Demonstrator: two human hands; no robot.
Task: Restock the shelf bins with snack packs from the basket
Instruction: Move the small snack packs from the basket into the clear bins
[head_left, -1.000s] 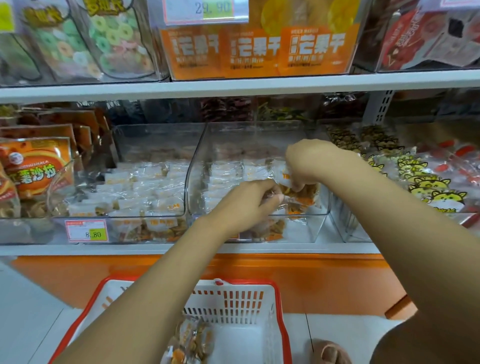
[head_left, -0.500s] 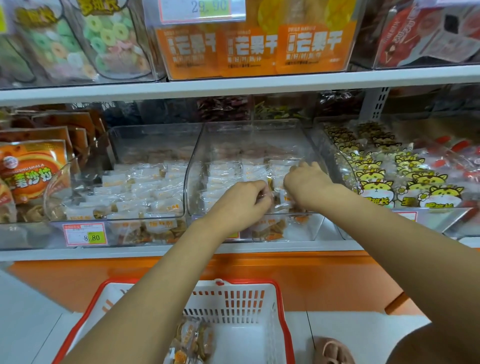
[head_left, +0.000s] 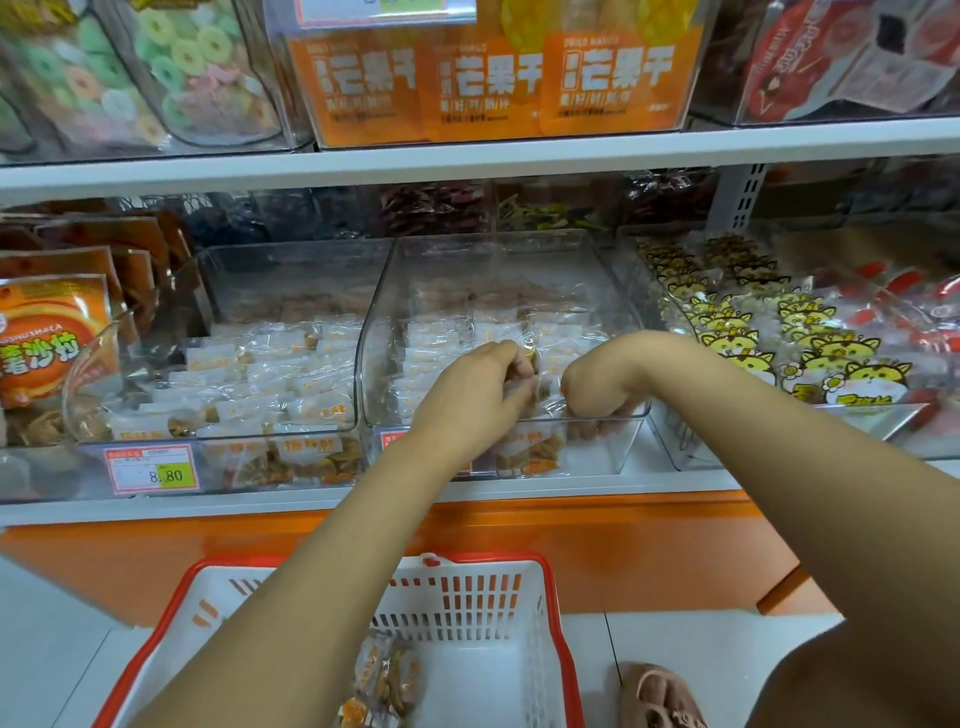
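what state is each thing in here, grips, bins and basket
middle bin, open-topped, partly filled
snack packs, lying in rows inside it
left grip, fingers curled on packs in that bin
right grip, fingers curled on packs at the bin's front
left bin, open-topped, well filled
basket, on the floor, nearly empty
basket packs, a few lying on its bottom

One wide-angle camera, worn on the head, faces forward and down, close to the lower shelf (head_left: 311, 503). Its clear bins (head_left: 498, 260) fill the middle within arm's reach, the upper shelf (head_left: 467, 156) crosses the top, and the basket (head_left: 488, 560) lies directly beneath.
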